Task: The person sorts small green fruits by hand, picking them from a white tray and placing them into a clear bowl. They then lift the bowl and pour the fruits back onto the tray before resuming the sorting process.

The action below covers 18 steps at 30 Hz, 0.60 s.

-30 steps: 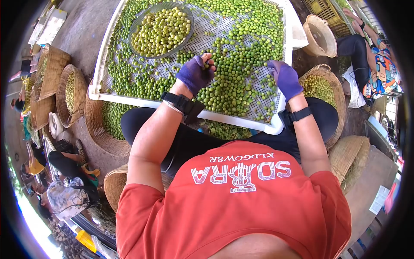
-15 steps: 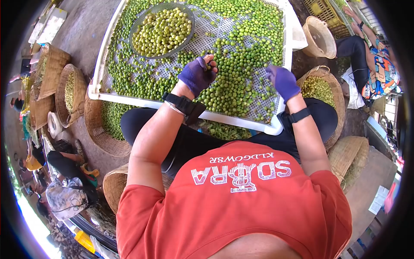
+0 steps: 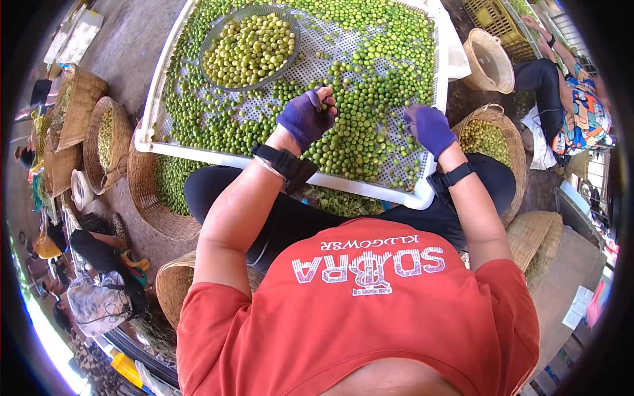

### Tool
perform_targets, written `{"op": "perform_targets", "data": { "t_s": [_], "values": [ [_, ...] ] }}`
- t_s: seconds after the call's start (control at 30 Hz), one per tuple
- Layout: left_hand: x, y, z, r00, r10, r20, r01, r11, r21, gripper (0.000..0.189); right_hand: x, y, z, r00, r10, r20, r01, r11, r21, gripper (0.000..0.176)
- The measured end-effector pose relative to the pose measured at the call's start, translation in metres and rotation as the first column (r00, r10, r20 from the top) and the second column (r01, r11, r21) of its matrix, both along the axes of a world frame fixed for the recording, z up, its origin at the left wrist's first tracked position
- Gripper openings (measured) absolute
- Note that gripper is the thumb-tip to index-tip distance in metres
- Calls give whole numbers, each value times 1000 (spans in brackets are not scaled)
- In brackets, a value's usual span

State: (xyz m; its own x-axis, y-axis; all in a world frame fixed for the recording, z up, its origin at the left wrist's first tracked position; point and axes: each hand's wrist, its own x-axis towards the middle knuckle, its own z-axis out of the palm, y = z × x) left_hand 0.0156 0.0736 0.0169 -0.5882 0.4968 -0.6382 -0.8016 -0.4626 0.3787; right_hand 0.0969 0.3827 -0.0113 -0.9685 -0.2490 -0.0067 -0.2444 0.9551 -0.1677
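A white perforated tray [image 3: 218,156] in front of me holds many small round green fruits [image 3: 356,142]. A clear round bowl [image 3: 296,53] of paler yellow-green fruits stands on its far left part. My left hand [image 3: 307,119], in a purple glove with bare fingertips, is curled over the middle of the tray; its fingers are pinched together around something too hidden to make out. On the right, my right hand [image 3: 429,129], gloved in purple too, hovers above the tray's right side with fingers curled inward. Whatever it holds, if anything, is hidden.
Wicker baskets of fruit stand left [image 3: 142,191] and right [image 3: 515,135] of my knees. Beyond the right side are an empty-looking pale basket [image 3: 489,61] and a yellow crate [image 3: 498,23]. One person [image 3: 584,109] sits at the right, another [image 3: 99,300] at the lower left.
My left hand has shifted slightly to the right. My right hand has moved slightly left and down, its fingers curled in more.
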Motion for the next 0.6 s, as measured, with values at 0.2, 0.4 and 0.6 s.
{"op": "perform_targets", "data": {
  "t_s": [0.2, 0.4, 0.6],
  "values": [
    [1, 1, -12, 987, -39, -156, 44, 999, 27, 13, -23, -9, 14, 987, -153, -44, 152, 988, -34, 18],
    [9, 4, -13, 966, -80, -246, 67, 996, -61, 14, -33, -6, 4, 990, -139, 18, 139, 989, -49, 19],
    [9, 3, -7, 970, -95, -225, 101, 995, 16, 12, -6, -18, 23, 979, -45, 196, 71, 989, -128, 18]
  ]
}}
